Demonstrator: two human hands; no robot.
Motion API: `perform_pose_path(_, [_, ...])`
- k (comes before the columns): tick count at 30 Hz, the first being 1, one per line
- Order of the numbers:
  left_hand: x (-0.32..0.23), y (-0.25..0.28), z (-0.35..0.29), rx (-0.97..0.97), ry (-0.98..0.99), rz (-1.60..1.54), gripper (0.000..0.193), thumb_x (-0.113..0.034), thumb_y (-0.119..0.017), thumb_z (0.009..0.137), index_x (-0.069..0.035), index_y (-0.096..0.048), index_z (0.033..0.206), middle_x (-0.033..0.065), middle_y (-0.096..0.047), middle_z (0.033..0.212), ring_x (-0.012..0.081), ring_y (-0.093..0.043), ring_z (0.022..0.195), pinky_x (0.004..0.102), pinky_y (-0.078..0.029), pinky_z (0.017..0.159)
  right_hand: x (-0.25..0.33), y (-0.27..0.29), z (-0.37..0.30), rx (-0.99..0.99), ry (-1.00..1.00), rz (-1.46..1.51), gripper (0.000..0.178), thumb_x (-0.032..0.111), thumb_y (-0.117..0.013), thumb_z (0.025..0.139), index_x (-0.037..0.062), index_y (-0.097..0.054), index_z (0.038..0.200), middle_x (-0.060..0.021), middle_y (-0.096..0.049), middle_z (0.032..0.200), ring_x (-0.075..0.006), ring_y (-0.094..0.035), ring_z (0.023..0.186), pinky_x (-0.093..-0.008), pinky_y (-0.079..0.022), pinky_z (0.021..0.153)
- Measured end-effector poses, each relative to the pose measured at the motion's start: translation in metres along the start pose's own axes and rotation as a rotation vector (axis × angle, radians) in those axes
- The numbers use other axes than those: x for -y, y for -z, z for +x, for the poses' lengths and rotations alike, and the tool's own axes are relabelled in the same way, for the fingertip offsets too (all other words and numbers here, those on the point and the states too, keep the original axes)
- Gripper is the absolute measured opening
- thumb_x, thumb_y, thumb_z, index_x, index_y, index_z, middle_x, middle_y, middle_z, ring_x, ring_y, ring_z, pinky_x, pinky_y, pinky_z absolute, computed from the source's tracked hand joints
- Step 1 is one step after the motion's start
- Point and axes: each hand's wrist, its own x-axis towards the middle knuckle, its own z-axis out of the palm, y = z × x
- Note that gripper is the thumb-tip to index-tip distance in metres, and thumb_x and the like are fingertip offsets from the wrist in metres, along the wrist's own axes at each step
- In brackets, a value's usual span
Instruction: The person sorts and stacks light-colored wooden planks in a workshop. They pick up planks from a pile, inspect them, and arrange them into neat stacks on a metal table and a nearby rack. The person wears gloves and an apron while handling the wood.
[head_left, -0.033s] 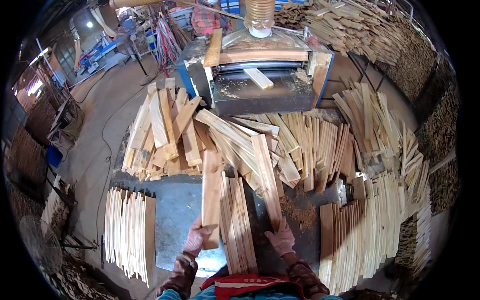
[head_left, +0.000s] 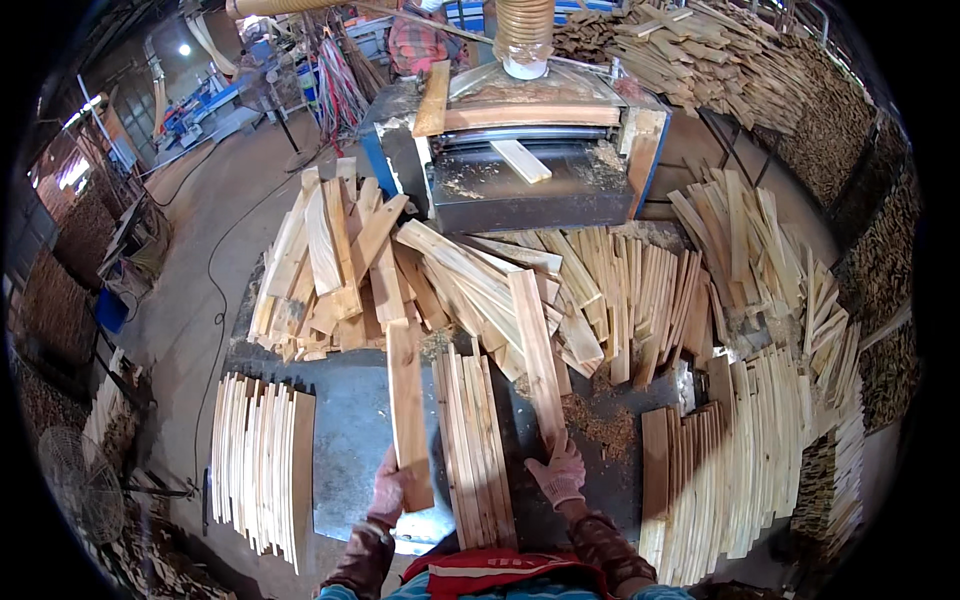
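Our left hand [head_left: 388,487], in a pale knitted glove, has its grip clamped on the lower part of a left plank [head_left: 407,420], at its near left edge. That plank slants a little over the bare part of the dark counter [head_left: 350,440], its far end close to the heap of loose boards [head_left: 325,260]. Our right hand [head_left: 560,472], gloved alike, is at the near end of a right plank [head_left: 538,350], thumb spread out to the left; the fingers are partly hidden, so we cannot tell whether this grip is closed on the wood. The far end of this plank lies over the loose boards in the middle.

Between our two hands, a narrow row of boards [head_left: 473,450] lies side by side, pointing away from us. We have a row of pale boards [head_left: 262,470] at the left edge of the counter and a wider stack [head_left: 745,450] at the right. Sawdust [head_left: 600,425] is scattered just beyond our right hand.

Past the heap stands a blue-sided machine [head_left: 532,212] with a short board [head_left: 521,160] on its dark bed and a ribbed hose [head_left: 524,35] above it.
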Motion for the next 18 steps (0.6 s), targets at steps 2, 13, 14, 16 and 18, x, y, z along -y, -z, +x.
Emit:
perform_pose_path(2, [0.056,0.024,-0.032,-0.105,-0.064,0.041,0.064,0.006,-0.056,0.081,-0.007,-0.049,0.143,0.0031,-0.064,0.116,0.0168,-0.060,0.103,0.0308,-0.050,0.090,0.000,-0.013,0.014,-0.104,0.063,-0.098,0.108,0.050,-0.078,0.072,0.0060,-0.021,0.152,-0.0218,-0.047,0.140,-0.0377,-0.050,0.126,-0.0471,-0.043,0.103])
perform_pose_path(13, [0.150,0.030,-0.016,0.122,0.187,0.397,0.051,-0.021,-0.065,0.092,-0.005,-0.052,0.139,0.0056,-0.068,0.111,0.0135,-0.061,0.100,0.0300,-0.051,0.086,-0.010,0.012,0.002,-0.121,0.064,0.363,0.090,0.034,-0.078,0.071,0.0074,-0.038,0.147,-0.0213,-0.053,0.135,-0.0410,-0.052,0.124,-0.0457,-0.044,0.103])
perform_pose_path(14, [0.132,0.022,0.000,0.116,0.179,0.374,0.050,-0.021,-0.066,0.091,-0.004,-0.054,0.137,0.0057,-0.068,0.111,0.0138,-0.061,0.100,0.0300,-0.051,0.087,-0.013,0.008,0.000,-0.124,0.074,0.355,0.093,0.034,-0.079,0.070,0.0074,-0.037,0.148,-0.0213,-0.052,0.137,-0.0407,-0.052,0.124,-0.0453,-0.044,0.104])
perform_pose_path(16, [0.106,0.015,0.030,0.066,0.196,0.342,0.049,-0.022,-0.068,0.090,-0.003,-0.056,0.134,0.0063,-0.068,0.113,0.0146,-0.062,0.102,0.0301,-0.050,0.089,-0.008,0.007,0.003,-0.164,0.185,0.397,0.090,0.032,-0.080,0.069,0.0054,-0.041,0.146,-0.0210,-0.054,0.136,-0.0391,-0.054,0.123,-0.0437,-0.044,0.104])
perform_pose_path(18, [0.098,0.022,0.060,-0.006,0.255,0.330,0.048,-0.023,-0.068,0.090,-0.002,-0.058,0.131,0.0073,-0.068,0.116,0.0154,-0.062,0.103,0.0302,-0.049,0.091,0.027,0.025,0.017,-0.140,0.252,0.450,0.087,0.030,-0.079,0.070,0.0046,-0.042,0.145,-0.0215,-0.056,0.134,-0.0381,-0.055,0.122,-0.0428,-0.045,0.103])
